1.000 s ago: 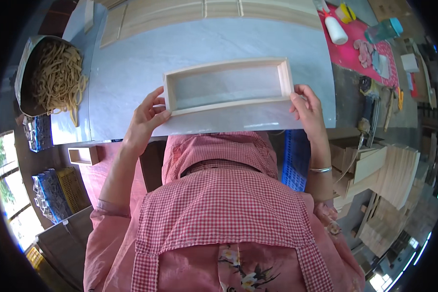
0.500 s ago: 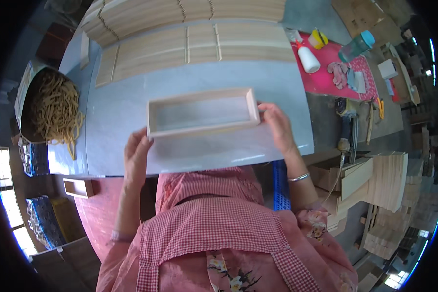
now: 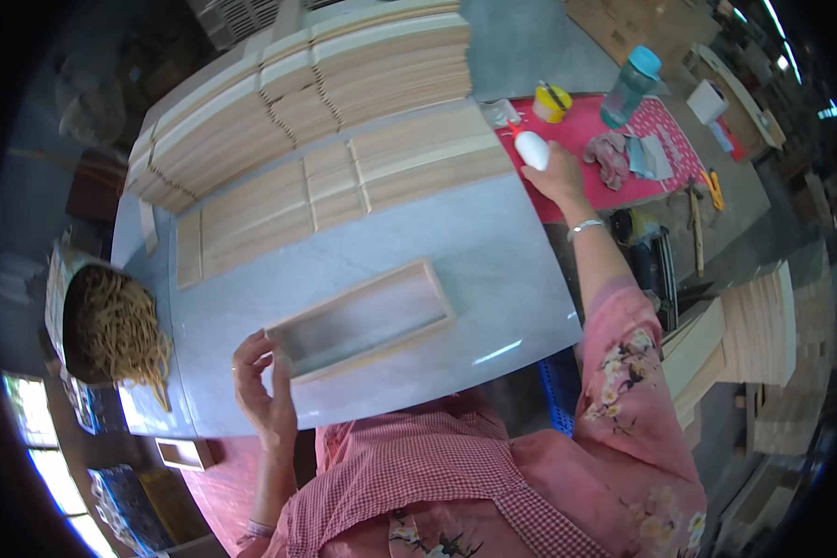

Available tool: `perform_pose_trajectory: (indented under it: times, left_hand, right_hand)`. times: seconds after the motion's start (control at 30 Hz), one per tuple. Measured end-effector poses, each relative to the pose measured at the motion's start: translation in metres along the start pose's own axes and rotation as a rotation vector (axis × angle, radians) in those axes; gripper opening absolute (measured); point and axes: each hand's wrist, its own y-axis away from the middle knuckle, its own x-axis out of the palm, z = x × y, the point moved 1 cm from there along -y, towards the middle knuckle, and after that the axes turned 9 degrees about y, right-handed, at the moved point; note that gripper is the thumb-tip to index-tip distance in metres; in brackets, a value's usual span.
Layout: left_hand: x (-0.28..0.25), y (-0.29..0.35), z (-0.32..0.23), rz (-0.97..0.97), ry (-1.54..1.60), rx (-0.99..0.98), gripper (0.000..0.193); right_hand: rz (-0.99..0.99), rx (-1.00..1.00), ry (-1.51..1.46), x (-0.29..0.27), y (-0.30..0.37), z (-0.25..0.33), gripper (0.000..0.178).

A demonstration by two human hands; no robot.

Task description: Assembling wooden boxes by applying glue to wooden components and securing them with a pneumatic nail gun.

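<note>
On the right, my right hand point(image 3: 560, 175) is wrapped round a white squeeze bottle point(image 3: 531, 149) with a red nozzle, tilted over the pink mat. My left hand point(image 3: 265, 386) is at the left end of a shallow rectangular wooden frame point(image 3: 367, 353), with thumb and fingers at its corner. The frame lies slantwise over the grey tabletop point(image 3: 493, 242), slightly blurred; the table's surface shows through its middle. Whether its far end rests on the table is hard to tell.
Grooved wooden boards point(image 3: 251, 205) lie in a row before a tall stack point(image 3: 372, 65). Left is a bin of tan strips point(image 3: 121, 321). The pink mat point(image 3: 567, 130) bears a yellow tub point(image 3: 551, 104), teal-capped bottle point(image 3: 628, 88) and cloth point(image 3: 607, 158). A hammer point(image 3: 697, 228) lies beyond.
My right hand has let go of the frame's right end and reached out to grip the squeeze bottle. The frame has turned slantwise, with my left hand at its left end. The view has shifted.
</note>
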Motion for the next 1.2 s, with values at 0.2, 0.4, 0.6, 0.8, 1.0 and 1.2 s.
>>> perform_pose_trajectory:
  times: [0.2,0.4,0.6,0.8,1.0,1.2]
  left_hand:
    - [0.112,-0.048,-0.055,0.456,0.478,-0.240,0.059]
    - [0.218,-0.070,-0.067,0.524,1.021,-0.674,0.053]
    - [0.208,-0.047,-0.074,0.655,0.780,-0.692,0.045]
    - [0.189,-0.037,-0.077,0.674,0.530,-0.487,0.048]
    - [0.192,-0.048,-0.090,0.618,0.033,-0.304,0.051]
    - [0.212,-0.038,-0.085,0.529,-0.174,-0.128,0.047]
  right_hand:
    - [-0.232,0.052,-0.865,-0.019,0.078,0.034,0.061]
    - [-0.266,-0.565,-1.099,-0.039,0.180,0.086,0.034]
    - [-0.483,-0.031,-0.029,-0.039,-0.008,-0.062,0.045]
    - [-0.213,0.247,0.213,0.012,-0.060,-0.121,0.038]
    - [0.121,0.085,-1.051,-0.059,0.023,-0.050,0.021]
    - [-0.408,-0.733,-0.948,-0.112,0.157,0.058,0.026]
